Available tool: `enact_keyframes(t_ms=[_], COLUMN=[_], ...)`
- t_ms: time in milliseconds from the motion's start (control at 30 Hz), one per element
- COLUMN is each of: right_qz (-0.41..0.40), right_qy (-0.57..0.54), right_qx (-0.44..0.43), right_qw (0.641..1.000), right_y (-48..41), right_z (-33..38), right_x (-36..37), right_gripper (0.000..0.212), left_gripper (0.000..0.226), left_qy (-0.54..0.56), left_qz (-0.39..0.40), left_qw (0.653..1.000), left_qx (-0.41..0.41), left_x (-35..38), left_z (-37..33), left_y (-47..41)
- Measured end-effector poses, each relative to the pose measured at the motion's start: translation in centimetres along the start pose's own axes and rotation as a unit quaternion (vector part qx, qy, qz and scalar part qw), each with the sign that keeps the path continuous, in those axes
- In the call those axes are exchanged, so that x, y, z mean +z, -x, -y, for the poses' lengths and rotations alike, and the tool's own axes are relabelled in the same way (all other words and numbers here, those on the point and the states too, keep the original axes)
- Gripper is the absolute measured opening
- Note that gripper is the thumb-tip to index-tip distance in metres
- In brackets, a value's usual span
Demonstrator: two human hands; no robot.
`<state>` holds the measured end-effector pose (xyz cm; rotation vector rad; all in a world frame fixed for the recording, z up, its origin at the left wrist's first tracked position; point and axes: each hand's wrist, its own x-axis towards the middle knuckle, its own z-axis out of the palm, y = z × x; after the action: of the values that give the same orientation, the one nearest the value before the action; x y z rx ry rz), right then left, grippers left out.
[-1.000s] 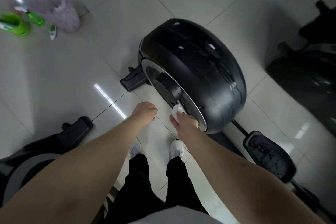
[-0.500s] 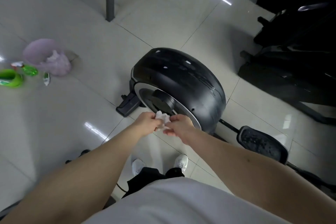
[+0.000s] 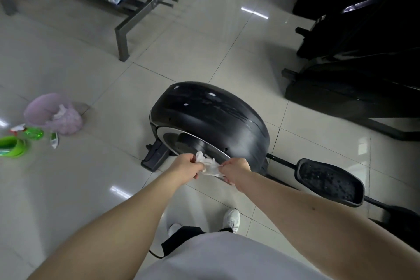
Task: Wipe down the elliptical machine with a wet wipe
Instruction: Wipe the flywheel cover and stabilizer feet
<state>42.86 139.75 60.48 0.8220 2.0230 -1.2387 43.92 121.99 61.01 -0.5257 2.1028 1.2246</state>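
Holding the wet wipe (image 3: 209, 165) bunched between both hands | left hand (image 3: 189, 166) pinches one end, right hand (image 3: 235, 171) the other, fingers curled | elliptical machine (image 3: 211, 116) sits just beyond the knuckles, right hand nearer its rim

Both hands, left (image 3: 186, 166), right (image 3: 236, 171), pinching crumpled wet wipe (image 3: 209, 165), above elliptical flywheel housing (image 3: 211, 118)

This is looking like a gym: black exercise machines (image 3: 354, 70) are standing along the right on glossy floor tiles (image 3: 68, 63). A grey steel frame (image 3: 122, 44) is standing behind, and an elliptical's flywheel housing (image 3: 211, 116) and pedal (image 3: 329, 182) are sitting mid-floor.
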Motion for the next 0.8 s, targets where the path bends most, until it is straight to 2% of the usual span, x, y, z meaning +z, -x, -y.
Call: enact_keyframes(t_ms=[167,267,400,500,600,667,800], right_qz=[0.064,0.101,0.107,0.154,0.185,0.187,0.162], right_qy=[-0.129,-0.221,-0.282,-0.283,-0.255,-0.229,-0.219], right_qx=[0.036,0.045,0.079,0.042,-0.006,-0.024,-0.023], right_qw=[0.989,0.969,0.95,0.946,0.949,0.955,0.962], right_y=[-1.2,-2.4,-3.2,-3.7,-4.6,-4.9,-5.6], right_z=[0.8,1.8,3.2,3.2,3.1,3.3,3.9], right_x=[-3.1,-4.3,-5.3,-5.8,-6.3,-6.5,-5.9], right_gripper=[0.005,0.018,0.008,0.01,0.025,0.031,0.025], left_gripper=[0.012,0.016,0.01,0.013,0.019,0.018,0.008], left_qy=[-0.056,-0.062,-0.048,-0.046,-0.054,-0.06,-0.066], left_qz=[-0.006,0.011,0.02,0.014,0.029,0.041,0.017], left_qw=[0.998,0.998,0.998,0.999,0.998,0.997,0.997], left_qx=[0.024,0.028,0.026,0.023,0.018,0.026,0.046], left_x=[1.3,1.9,2.5,2.9,2.7,2.5,1.4], left_z=[-3.6,-5.5,-7.2,-8.5,-9.5,-9.8,-10.0], left_y=[-0.1,-0.1,-0.4,-0.5,-0.5,-0.9,-2.1])
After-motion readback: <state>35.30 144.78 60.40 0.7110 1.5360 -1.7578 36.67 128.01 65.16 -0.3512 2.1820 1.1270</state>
